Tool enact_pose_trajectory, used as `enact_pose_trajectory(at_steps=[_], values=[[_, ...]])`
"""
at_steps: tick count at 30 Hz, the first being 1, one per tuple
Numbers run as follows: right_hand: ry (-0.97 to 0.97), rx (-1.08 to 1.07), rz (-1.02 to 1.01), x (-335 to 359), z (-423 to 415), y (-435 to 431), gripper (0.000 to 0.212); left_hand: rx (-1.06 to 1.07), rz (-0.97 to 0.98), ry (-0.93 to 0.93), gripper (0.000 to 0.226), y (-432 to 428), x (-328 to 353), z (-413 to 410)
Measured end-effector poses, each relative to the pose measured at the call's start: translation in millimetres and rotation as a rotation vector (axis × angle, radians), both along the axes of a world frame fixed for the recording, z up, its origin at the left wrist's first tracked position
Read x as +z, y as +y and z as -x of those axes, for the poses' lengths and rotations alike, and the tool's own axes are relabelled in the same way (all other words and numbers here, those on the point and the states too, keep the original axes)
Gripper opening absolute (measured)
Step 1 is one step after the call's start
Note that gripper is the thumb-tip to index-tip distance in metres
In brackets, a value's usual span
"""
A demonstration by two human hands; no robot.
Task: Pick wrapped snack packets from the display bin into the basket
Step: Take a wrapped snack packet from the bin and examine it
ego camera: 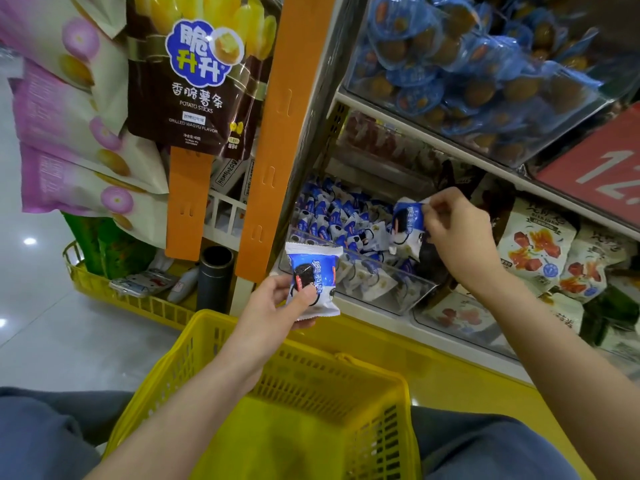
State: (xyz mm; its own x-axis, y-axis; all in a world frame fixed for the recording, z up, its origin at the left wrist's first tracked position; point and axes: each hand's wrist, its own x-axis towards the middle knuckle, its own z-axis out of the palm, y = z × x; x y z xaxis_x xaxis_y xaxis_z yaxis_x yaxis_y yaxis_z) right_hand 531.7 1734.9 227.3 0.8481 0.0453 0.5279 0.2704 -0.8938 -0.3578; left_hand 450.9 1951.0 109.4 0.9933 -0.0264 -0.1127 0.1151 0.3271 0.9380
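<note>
My left hand (273, 299) holds a blue-and-white cookie packet (313, 282) upright above the far rim of the yellow basket (187, 344). The thumb lies across the packet's front and the fingers are curled behind it, so it is clamped between them. The packet is out of the bin, just in front of the shelf edge and not yet in the basket.

My right hand (457, 233) is up at the clear display bin (398, 289). Its fingers (440, 202) are pressed together on the crimped top edge of a second packet (408, 223), which hangs from that pinch above the bin's right part. Below and to the left of it a heap of packets (332, 216) of the same kind fills the bin.

The basket sits between my knees, right against the yellow base of the shelving. I can see nothing lying on its bare mesh floor.

Just right of the bin are white bags with red print (533, 247). On the shelf above is a clear tub of blue-wrapped snacks (467, 64), with a red price sign (595, 168) beside it. A brown potato sticks bag (197, 74) hangs at the left beside an orange upright (277, 133).
</note>
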Motion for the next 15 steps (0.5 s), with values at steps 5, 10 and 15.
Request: enact_pose_trajectory(at_steps=[5, 10, 15], values=[[0.248, 0.196, -0.323, -11, 33, 29, 0.012, -0.025, -0.008, -0.056, 0.045, 2, 4, 3], [0.527, 0.304, -0.504, -33, 53, 53, 0.009, -0.062, 0.031, -0.059, 0.052, 0, 4, 6], [0.670, 0.320, -0.653, -51, 59, 66, 0.008, -0.198, 0.196, 0.058, 0.046, 3, 6, 7]])
